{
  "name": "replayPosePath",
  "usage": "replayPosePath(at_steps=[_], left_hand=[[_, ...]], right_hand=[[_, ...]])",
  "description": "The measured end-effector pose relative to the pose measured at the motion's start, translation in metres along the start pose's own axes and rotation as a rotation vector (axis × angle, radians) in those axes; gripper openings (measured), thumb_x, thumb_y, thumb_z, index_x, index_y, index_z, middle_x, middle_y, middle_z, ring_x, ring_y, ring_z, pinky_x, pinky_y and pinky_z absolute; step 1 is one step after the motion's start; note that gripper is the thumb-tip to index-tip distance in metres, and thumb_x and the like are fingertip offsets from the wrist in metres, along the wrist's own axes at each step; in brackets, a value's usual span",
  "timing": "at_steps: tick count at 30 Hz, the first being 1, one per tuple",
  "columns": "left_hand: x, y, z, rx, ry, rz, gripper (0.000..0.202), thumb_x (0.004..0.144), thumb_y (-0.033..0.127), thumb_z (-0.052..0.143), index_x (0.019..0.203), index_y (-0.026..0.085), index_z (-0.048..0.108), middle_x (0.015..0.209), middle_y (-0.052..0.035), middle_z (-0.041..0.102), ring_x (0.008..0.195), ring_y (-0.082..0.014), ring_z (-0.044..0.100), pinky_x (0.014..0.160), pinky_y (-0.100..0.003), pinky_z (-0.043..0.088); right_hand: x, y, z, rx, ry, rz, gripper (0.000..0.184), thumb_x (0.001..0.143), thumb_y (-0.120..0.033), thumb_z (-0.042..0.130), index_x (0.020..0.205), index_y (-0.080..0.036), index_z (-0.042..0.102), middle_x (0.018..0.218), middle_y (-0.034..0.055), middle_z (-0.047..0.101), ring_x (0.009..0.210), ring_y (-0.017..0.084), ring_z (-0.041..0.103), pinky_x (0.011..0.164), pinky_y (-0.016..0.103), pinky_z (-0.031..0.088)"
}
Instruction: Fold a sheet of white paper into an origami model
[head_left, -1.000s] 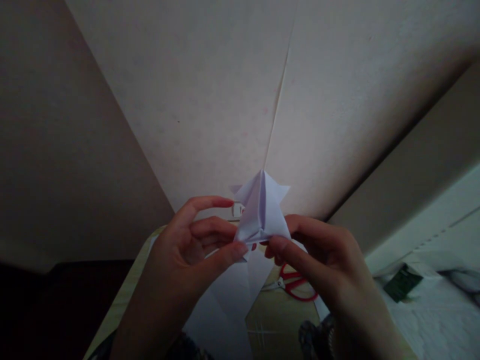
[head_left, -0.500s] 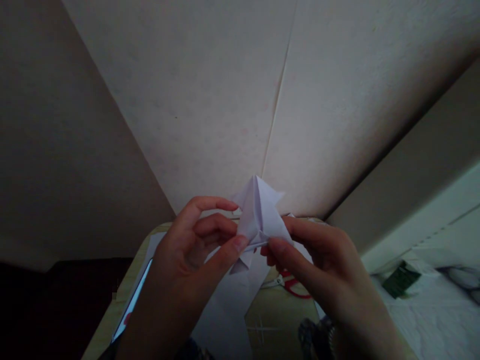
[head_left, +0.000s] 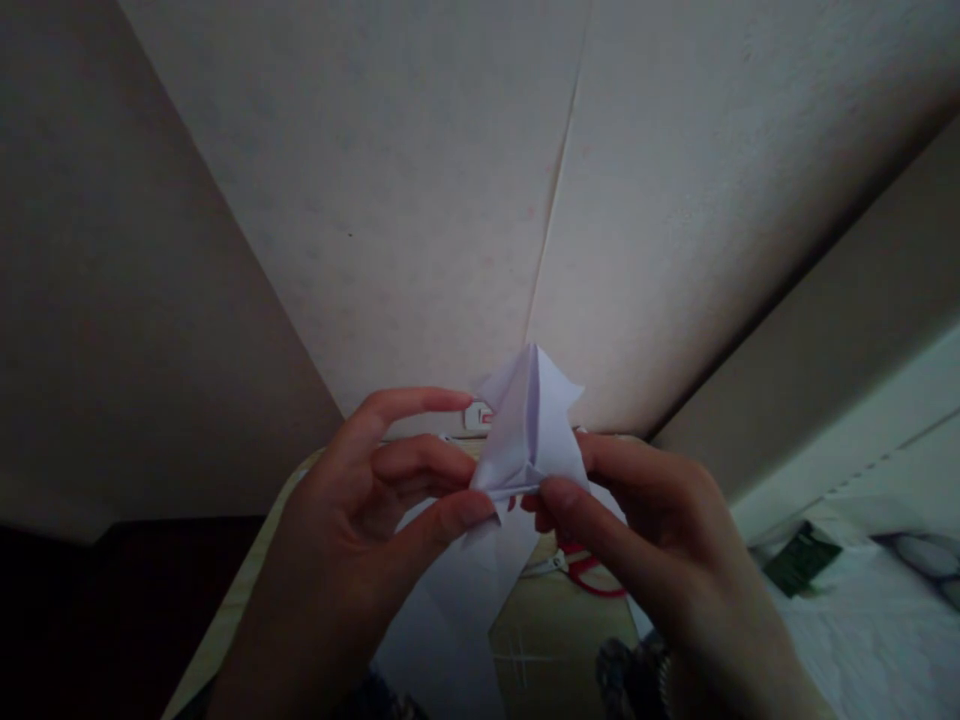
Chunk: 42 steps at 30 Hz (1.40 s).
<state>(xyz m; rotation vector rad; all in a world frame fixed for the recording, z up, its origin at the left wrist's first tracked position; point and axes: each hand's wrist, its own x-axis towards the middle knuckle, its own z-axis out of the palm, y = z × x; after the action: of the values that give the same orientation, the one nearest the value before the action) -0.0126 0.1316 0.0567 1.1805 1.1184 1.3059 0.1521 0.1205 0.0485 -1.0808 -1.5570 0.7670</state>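
A folded white paper (head_left: 534,420) stands upright between my hands, its peak pointing up and a crease running down its middle. My left hand (head_left: 390,510) pinches the lower left corner between thumb and fingers, with the index finger stretched out beside the paper's left side. My right hand (head_left: 645,520) grips the lower right edge, its thumb in front and the fingers partly hidden behind. Below the folded piece, a white sheet of paper (head_left: 450,620) lies on the table. Scissors with red handles (head_left: 596,578) rest there too, partly covered by my right hand.
The small wooden table (head_left: 247,570) stands against a pale wall (head_left: 420,200). A white device with a red part (head_left: 478,415) shows behind the paper at the wall's foot. At right, a green packet (head_left: 802,560) and glasses (head_left: 926,555) lie on a white quilted surface.
The folded paper has shifted slightly right and tilted a little. My left thumb has slid lower on its corner, and my left forearm now covers the phone-like screen at left.
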Motion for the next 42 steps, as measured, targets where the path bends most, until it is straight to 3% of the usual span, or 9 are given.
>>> replayPosePath(at_steps=[6, 10, 17, 22, 27, 34, 42], left_hand=[[0.0, -0.001, 0.001, -0.011, 0.069, 0.031, 0.025, 0.068, 0.019, 0.082, 0.087, 0.029, 0.068, 0.062, 0.0075, 0.071, 0.061, -0.0162, 0.075, 0.059, -0.021, 0.058], [0.003, -0.003, -0.003, -0.014, 0.05, 0.057, 0.025, 0.068, 0.019, 0.083, 0.085, 0.028, 0.068, 0.059, 0.0074, 0.07, 0.055, -0.0153, 0.073, 0.052, -0.02, 0.056], [0.001, -0.002, -0.001, -0.011, 0.065, -0.003, 0.022, 0.07, 0.019, 0.08, 0.085, 0.03, 0.069, 0.061, 0.008, 0.074, 0.057, -0.0141, 0.073, 0.052, -0.018, 0.055], [0.003, -0.003, -0.003, -0.089, 0.0, -0.015, 0.023, 0.067, 0.016, 0.083, 0.08, 0.029, 0.071, 0.06, 0.0081, 0.076, 0.057, -0.0119, 0.074, 0.054, -0.012, 0.055], [0.006, -0.007, -0.01, -0.087, -0.098, -0.008, 0.027, 0.069, 0.013, 0.084, 0.087, 0.028, 0.071, 0.066, 0.0065, 0.079, 0.062, -0.0129, 0.077, 0.06, -0.012, 0.059], [0.005, -0.005, -0.008, -0.114, -0.07, 0.059, 0.025, 0.069, 0.008, 0.084, 0.079, 0.029, 0.074, 0.065, 0.0085, 0.078, 0.061, -0.0109, 0.077, 0.058, -0.009, 0.058], [0.006, -0.008, -0.008, -0.035, -0.056, 0.182, 0.03, 0.067, 0.003, 0.079, 0.078, 0.03, 0.073, 0.062, 0.0121, 0.076, 0.057, -0.0105, 0.076, 0.052, -0.009, 0.058]], right_hand=[[0.002, 0.001, -0.008, 0.022, -0.094, 0.017, 0.018, 0.091, -0.03, 0.067, 0.08, -0.026, 0.08, 0.075, -0.001, 0.077, 0.071, 0.018, 0.07, 0.064, 0.028, 0.052], [0.005, 0.005, -0.019, -0.002, -0.139, -0.053, 0.014, 0.09, -0.038, 0.071, 0.087, -0.029, 0.081, 0.076, -0.0004, 0.078, 0.072, 0.019, 0.072, 0.069, 0.03, 0.055], [0.007, 0.008, -0.021, -0.014, -0.122, -0.176, 0.008, 0.089, -0.031, 0.074, 0.092, -0.032, 0.081, 0.08, -0.0019, 0.079, 0.075, 0.018, 0.071, 0.074, 0.03, 0.055], [0.002, 0.007, -0.021, -0.042, -0.087, -0.193, 0.009, 0.093, -0.03, 0.07, 0.088, -0.03, 0.077, 0.079, -0.003, 0.077, 0.075, 0.017, 0.071, 0.07, 0.027, 0.053], [-0.001, 0.004, -0.019, -0.108, -0.097, -0.158, 0.017, 0.097, -0.03, 0.062, 0.082, -0.027, 0.07, 0.078, -0.0012, 0.074, 0.073, 0.018, 0.07, 0.065, 0.029, 0.051], [-0.003, 0.005, -0.016, -0.21, -0.036, -0.101, 0.027, 0.1, -0.032, 0.057, 0.075, -0.025, 0.063, 0.067, -0.0052, 0.066, 0.061, 0.012, 0.061, 0.053, 0.025, 0.042], [-0.004, 0.007, -0.005, -0.036, 0.019, -0.051, 0.032, 0.1, -0.036, 0.056, 0.071, -0.024, 0.061, 0.062, -0.0059, 0.061, 0.058, 0.011, 0.057, 0.051, 0.023, 0.039]])
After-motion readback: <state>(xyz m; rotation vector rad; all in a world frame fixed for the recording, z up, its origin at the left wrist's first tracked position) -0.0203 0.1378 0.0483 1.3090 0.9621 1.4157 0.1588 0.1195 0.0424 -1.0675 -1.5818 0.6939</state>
